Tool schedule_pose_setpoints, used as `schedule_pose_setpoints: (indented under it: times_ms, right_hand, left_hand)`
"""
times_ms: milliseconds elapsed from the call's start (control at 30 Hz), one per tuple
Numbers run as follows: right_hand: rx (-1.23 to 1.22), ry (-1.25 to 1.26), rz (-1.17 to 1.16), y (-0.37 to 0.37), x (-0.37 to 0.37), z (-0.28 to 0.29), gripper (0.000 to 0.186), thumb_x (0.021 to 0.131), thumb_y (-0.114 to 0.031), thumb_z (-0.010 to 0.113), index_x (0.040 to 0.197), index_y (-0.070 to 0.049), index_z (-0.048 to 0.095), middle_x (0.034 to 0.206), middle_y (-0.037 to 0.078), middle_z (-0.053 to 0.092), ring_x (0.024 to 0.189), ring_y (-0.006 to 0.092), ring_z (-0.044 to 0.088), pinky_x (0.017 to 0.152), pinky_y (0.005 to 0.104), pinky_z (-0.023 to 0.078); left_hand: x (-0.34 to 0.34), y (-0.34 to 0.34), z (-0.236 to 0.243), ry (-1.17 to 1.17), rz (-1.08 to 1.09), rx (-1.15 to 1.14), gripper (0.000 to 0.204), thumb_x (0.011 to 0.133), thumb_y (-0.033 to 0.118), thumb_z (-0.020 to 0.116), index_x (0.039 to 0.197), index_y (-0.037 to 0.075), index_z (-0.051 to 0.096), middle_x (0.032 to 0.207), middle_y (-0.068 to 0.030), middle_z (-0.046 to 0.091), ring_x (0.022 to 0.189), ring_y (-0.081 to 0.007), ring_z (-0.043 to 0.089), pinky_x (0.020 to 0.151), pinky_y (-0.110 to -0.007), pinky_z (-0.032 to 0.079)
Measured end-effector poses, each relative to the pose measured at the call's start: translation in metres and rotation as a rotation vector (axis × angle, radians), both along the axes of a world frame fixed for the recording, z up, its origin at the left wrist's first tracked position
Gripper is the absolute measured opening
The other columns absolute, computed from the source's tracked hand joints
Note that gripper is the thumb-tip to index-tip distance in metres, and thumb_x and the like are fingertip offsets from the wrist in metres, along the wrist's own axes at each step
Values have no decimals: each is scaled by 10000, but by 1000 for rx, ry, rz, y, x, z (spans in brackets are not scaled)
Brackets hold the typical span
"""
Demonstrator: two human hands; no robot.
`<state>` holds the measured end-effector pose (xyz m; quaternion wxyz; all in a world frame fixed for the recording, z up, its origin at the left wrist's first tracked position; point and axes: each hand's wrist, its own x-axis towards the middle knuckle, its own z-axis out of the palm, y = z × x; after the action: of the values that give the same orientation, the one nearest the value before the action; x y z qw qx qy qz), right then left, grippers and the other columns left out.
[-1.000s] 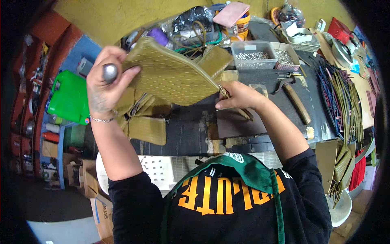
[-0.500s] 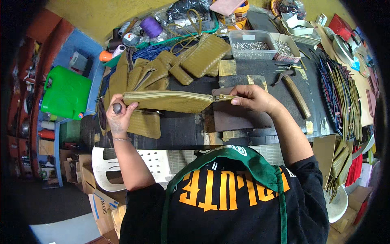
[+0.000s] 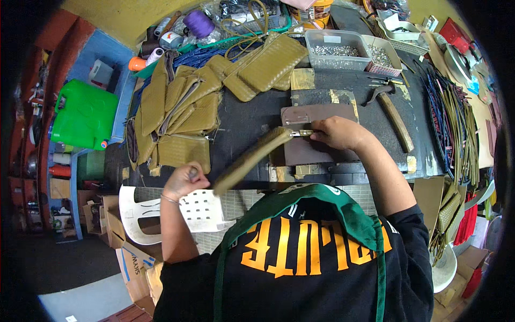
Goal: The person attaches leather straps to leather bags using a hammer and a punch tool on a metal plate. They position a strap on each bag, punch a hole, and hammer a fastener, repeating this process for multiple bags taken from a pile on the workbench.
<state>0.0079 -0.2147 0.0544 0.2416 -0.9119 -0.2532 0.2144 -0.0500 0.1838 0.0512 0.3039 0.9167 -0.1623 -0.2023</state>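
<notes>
A woven olive zip pouch [image 3: 255, 157] slants over the front of the black work table, blurred, its free end low toward the left. At its upper end, my right hand [image 3: 339, 133] is closed on a short tab with metal hardware. My left hand [image 3: 185, 182] is curled by the table's front edge, close to the pouch's low end but apart from it. Out of that fist shows the round grey end of a rod-like tool [image 3: 193, 172]; the rest is hidden. Beneath my right hand lies a flat brown board [image 3: 298, 153].
Olive woven pouches [image 3: 182, 115] are heaped at the left, with more [image 3: 273, 61] behind. A hammer [image 3: 394, 118] lies at the right. Clear bins of small metal parts [image 3: 338, 51] stand at the back. Cord bundles [image 3: 453, 129] hang at the right; a white chair [image 3: 142, 214] stands below.
My left hand has let go of the pouch's left end and moved down and right, still holding the tool. That end has swung down; my right hand keeps its grip on the tab.
</notes>
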Motion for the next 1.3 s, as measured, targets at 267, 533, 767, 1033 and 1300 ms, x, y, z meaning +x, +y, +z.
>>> schedule_pose_setpoints:
  times_ms: [267, 533, 767, 1033, 1300]
  right_hand:
    - [-101, -7, 5, 5, 2, -1, 260, 793, -268, 482, 920, -58, 567, 836, 183, 585, 814, 339, 555, 726, 407, 428]
    - [-111, 39, -27, 11, 6, 6, 259, 794, -284, 498, 887, -50, 560, 782, 189, 579, 783, 346, 553, 683, 400, 429]
    - [-133, -15, 91, 22, 5, 2, 271, 795, -308, 496, 858, -53, 561, 788, 181, 580, 770, 345, 554, 681, 412, 426]
    - [-295, 132, -4, 0, 3, 11, 297, 802, -341, 469, 904, -84, 580, 849, 155, 594, 831, 326, 558, 728, 399, 434]
    - [-334, 95, 83, 17, 7, 13, 318, 803, -355, 456, 868, -69, 577, 824, 149, 598, 798, 325, 565, 719, 409, 437]
  left_hand:
    - [51, -88, 5, -15, -115, -531, 308, 622, 211, 732, 768, 47, 515, 1117, -93, 457, 995, -259, 479, 838, -349, 386]
    - [50, -137, -29, -375, -436, -56, 263, 597, 168, 627, 709, -34, 501, 1088, -258, 443, 893, -372, 525, 744, -374, 457]
    - [66, -147, 32, -64, -662, 442, 167, 572, 134, 520, 620, -25, 544, 659, -204, 565, 651, -346, 573, 623, -391, 485]
    - [119, -195, 29, 36, -884, 178, 318, 591, 282, 587, 574, -24, 503, 543, -191, 489, 504, -300, 506, 482, -372, 385]
    - [98, -182, -7, -73, -538, -221, 232, 564, 180, 615, 586, -17, 495, 693, -128, 484, 666, -260, 493, 588, -323, 403]
